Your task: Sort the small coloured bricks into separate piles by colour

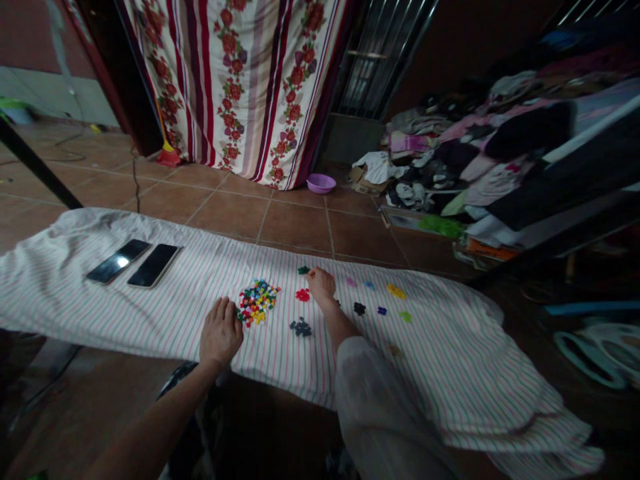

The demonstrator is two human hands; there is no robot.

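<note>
A mixed heap of small coloured pieces [259, 301] lies on the striped cloth [165, 320]. My left hand [221, 331] rests flat at the heap's left edge, fingers extended. Past the heap, my right hand [321, 284] has its fingers pinched beside a small dark green pile [303, 270]; whatever the fingertips hold is too small to make out. Nearer me are a red pile [303, 295] and a dark grey pile [301, 327]. Right of my right hand sit black [359, 309], purple [382, 311], yellow [397, 291], lime green [405, 317], pink [351, 281] and blue [369, 285] groups.
Two phones [119, 261] [154, 265] lie on the cloth at the left. Beyond the cloth, a purple basin [321, 183] stands on the tiled floor near a floral curtain [240, 87]. Clothes [470, 147] are heaped at the right.
</note>
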